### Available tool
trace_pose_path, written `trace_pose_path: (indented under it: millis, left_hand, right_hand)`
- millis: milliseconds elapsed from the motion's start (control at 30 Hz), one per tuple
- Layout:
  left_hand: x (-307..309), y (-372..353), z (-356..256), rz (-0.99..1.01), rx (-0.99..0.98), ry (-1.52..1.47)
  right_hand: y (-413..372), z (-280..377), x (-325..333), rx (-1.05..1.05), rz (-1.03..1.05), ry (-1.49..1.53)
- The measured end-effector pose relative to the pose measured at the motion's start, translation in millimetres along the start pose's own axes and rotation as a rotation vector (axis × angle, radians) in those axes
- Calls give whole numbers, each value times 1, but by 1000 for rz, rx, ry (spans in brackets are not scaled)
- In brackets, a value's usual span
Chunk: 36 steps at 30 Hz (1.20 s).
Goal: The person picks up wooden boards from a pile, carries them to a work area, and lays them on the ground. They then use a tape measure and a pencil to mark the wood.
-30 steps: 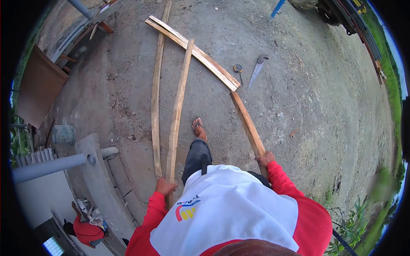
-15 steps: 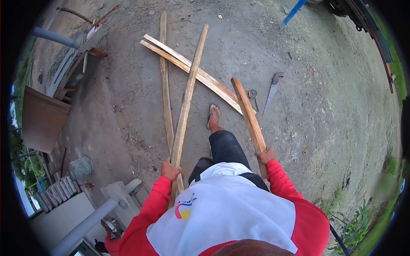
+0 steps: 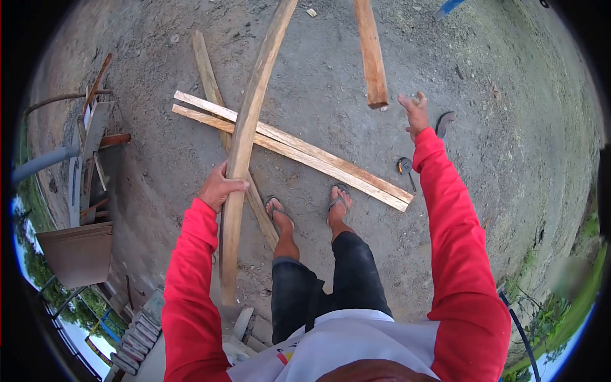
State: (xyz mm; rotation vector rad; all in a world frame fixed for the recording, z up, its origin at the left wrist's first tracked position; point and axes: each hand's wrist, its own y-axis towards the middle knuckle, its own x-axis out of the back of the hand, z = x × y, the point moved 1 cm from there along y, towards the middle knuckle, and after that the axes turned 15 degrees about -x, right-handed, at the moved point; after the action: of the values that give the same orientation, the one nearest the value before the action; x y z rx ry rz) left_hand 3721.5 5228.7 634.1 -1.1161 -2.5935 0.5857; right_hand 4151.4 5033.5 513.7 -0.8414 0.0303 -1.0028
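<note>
My left hand (image 3: 220,188) is wrapped around a long wooden beam (image 3: 249,114), raised in front of me and running from near my left leg to the top of the view. My right hand (image 3: 417,114) is stretched forward with its fingers apart, holding nothing. Just ahead and to its left is a reddish wooden beam (image 3: 370,57), its cut end near the fingertips and apart from them. Below the left-hand beam, two pale boards (image 3: 331,162) lie side by side across another long timber (image 3: 207,67) on the ground.
A handsaw (image 3: 445,123), partly hidden by my right arm, and a tape measure (image 3: 405,166) lie on the dirt at right. Metal and wood scraps (image 3: 92,146) and a brown panel (image 3: 76,254) stand at left. A blue post (image 3: 449,7) shows at the top.
My right hand has let go of the reddish beam, which has moved forward away from me. My left hand has lifted its beam and moved it forward. Both feet now show.
</note>
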Motion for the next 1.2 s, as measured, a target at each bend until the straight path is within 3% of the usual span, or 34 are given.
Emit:
trace_pose_path:
  millis: [100, 200, 267, 367, 467, 533, 567, 633, 667, 700, 833, 867, 933, 967, 1000, 1067, 1133, 1167, 1200]
  left_hand:
    - [-4, 115, 17, -56, -156, 615]
    - [-15, 212, 58, -63, -195, 907]
    - [-18, 247, 106, -93, -179, 986]
    - [-9, 304, 164, -96, -176, 1078]
    - [11, 351, 194, -83, -180, 1207]
    - [23, 374, 226, -93, -251, 1323]
    - [28, 385, 240, -62, -183, 1364]
    - [43, 403, 271, -1, -264, 1397]
    - [55, 415, 292, 15, -288, 1425]
    - [63, 425, 306, 16, -309, 1465]
    - [38, 416, 303, 56, -257, 1474]
    - [40, 412, 300, 69, -226, 1462]
    - [32, 381, 285, -37, -324, 1379]
    - [21, 351, 275, -105, -467, 1253]
    - [5, 319, 263, -107, -560, 1103]
    - [-26, 256, 261, -58, -570, 1006]
    - [-64, 194, 279, 43, -382, 765]
    - [-86, 167, 294, 129, -242, 705]
    - [-112, 137, 302, 151, -88, 611]
  right_hand:
    - [13, -73, 19, 215, -61, -453]
    - [-6, -189, 53, -12, -26, -659]
    - [-22, -254, 73, -304, -75, -693]
    - [-21, -349, 92, -338, -144, -883]
    - [13, -395, 91, -353, -238, -984]
    - [43, -396, 77, -363, -269, -845]
    - [58, -395, 70, -337, -313, -867]
    - [94, -398, 55, -344, -398, -907]
    - [111, -409, 50, -179, -441, -887]
    - [126, -407, 41, -213, -423, -924]
    - [163, -401, 19, -313, -377, -1054]
    - [181, -423, 23, -253, -377, -1044]
    - [197, -430, 28, -227, -396, -1035]
    - [205, -437, 39, -195, -321, -1005]
    - [190, -423, 33, -144, -407, -1049]
    - [188, -444, 61, -86, -539, -888]
    - [152, -419, 65, -300, -431, -529]
    - [143, -434, 72, -79, -503, -913]
    - [127, -424, 68, -18, -429, -967]
